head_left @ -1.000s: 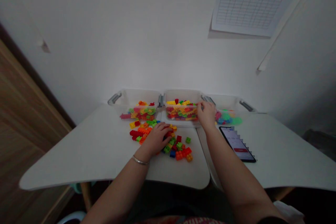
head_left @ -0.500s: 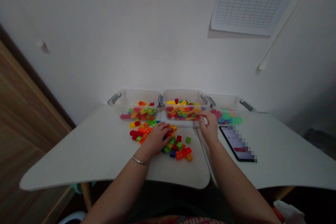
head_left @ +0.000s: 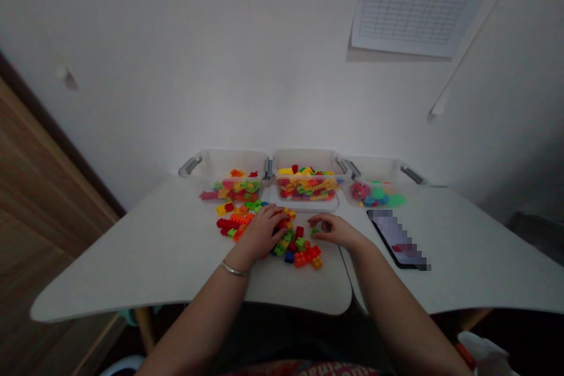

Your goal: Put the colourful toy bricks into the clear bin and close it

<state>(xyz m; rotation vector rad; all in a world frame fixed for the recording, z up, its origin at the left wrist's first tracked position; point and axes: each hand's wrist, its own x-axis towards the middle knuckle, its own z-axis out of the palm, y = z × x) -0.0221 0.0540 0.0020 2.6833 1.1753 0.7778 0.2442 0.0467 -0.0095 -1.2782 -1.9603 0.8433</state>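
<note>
My left hand (head_left: 263, 229) rests on a pile of coloured toy bricks (head_left: 241, 220). Its fingers curve over the bricks, thumb apart from them, and the bricks under the palm are hidden. To the right of the pile, my right hand (head_left: 335, 230) is open, with thumb and fingers on either side of a small green brick (head_left: 314, 233); whether they touch it is hard to see. Near it lie a red brick (head_left: 299, 231), a blue brick (head_left: 289, 257) and an orange brick (head_left: 317, 262).
Behind the pile stand a left clear bin (head_left: 211, 163), a middle clear bin (head_left: 308, 158) and a right clear bin (head_left: 374, 167), all holding colourful pieces. A white lid (head_left: 304, 205) lies before the middle bin. A phone (head_left: 392, 241) lies on the white table (head_left: 145, 258), right of my right hand.
My right hand has come back from the front of the middle bin, moving left and nearer to me, to the small green brick. My left hand has stayed on the pile.
</note>
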